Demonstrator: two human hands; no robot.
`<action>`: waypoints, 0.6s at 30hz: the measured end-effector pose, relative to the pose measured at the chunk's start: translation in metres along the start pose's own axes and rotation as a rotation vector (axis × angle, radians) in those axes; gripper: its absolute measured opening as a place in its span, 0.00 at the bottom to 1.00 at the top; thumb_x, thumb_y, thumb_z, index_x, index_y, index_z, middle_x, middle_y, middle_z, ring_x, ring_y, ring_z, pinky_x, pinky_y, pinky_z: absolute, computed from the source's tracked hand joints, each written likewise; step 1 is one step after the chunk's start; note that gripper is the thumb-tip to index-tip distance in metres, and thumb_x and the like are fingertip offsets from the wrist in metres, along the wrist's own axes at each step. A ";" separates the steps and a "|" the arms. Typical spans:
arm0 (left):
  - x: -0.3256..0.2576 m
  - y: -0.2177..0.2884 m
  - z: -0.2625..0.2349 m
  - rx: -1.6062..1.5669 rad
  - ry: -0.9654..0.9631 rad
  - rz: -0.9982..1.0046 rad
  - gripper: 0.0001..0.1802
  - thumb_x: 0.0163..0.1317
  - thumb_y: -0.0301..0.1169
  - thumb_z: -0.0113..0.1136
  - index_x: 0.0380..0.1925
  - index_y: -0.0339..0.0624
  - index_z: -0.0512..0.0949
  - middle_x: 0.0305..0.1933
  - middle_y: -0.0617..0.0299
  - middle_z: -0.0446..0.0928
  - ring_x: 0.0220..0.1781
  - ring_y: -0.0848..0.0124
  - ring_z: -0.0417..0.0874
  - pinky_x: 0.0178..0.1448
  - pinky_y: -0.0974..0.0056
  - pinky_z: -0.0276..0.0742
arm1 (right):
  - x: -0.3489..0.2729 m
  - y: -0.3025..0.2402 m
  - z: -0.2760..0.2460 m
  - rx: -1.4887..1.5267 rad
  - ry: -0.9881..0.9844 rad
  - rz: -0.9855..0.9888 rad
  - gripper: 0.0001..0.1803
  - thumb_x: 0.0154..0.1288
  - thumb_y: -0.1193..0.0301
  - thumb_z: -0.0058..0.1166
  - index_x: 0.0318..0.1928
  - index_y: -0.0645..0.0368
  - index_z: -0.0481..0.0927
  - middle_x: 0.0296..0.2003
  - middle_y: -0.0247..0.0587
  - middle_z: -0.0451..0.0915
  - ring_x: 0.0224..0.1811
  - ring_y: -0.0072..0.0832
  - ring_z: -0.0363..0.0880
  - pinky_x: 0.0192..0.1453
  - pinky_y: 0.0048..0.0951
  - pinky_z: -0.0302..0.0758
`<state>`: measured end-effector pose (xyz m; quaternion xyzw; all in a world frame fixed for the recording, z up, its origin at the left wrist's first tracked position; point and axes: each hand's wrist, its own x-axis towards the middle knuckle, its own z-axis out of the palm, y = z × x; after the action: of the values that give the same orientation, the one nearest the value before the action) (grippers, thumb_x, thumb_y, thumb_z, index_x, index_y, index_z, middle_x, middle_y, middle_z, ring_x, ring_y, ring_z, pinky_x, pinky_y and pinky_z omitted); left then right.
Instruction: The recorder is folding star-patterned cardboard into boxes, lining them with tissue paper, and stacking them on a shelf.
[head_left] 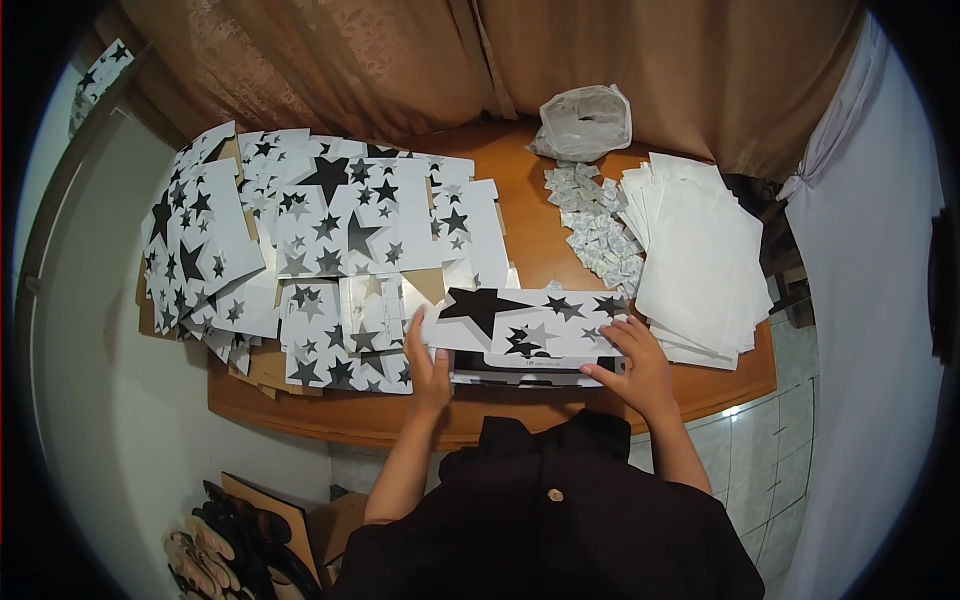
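Observation:
A long white cardboard box point(545, 325) printed with black and grey stars lies near the table's front edge, directly before me. Its lid panel is partly raised, and a dark gap shows along the near side. My left hand point(429, 368) presses against the left end, thumb on the near side and fingers pointing up along the end. At the opposite end my right hand point(638, 366) grips the corner, its fingers over the top panel and its thumb at the front edge. Between them the hands hold the box. What is inside cannot be made out.
Flat star-printed cardboard blanks point(330, 215) pile up on the left of the wooden table point(530, 225). To the right lie small sachets point(595, 225), a stack of white sheets point(700, 260) and a clear plastic bag point(588, 120). Shoes point(225, 545) stand at lower left.

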<state>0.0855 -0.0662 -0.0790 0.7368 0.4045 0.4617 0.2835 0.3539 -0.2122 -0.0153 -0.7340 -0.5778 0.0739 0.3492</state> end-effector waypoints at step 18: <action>-0.068 0.007 0.038 0.517 0.057 0.653 0.10 0.43 0.37 0.69 0.28 0.69 0.84 0.31 0.76 0.65 0.43 0.74 0.66 0.52 0.57 0.45 | -0.026 -0.011 0.037 -0.237 -0.003 -0.103 0.17 0.53 0.61 0.62 0.46 0.45 0.81 0.49 0.37 0.78 0.58 0.37 0.71 0.63 0.63 0.50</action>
<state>0.1054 -0.1299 -0.1198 0.8603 0.2597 0.4307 -0.0835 0.3183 -0.2190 -0.0441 -0.7395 -0.6198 -0.0119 0.2623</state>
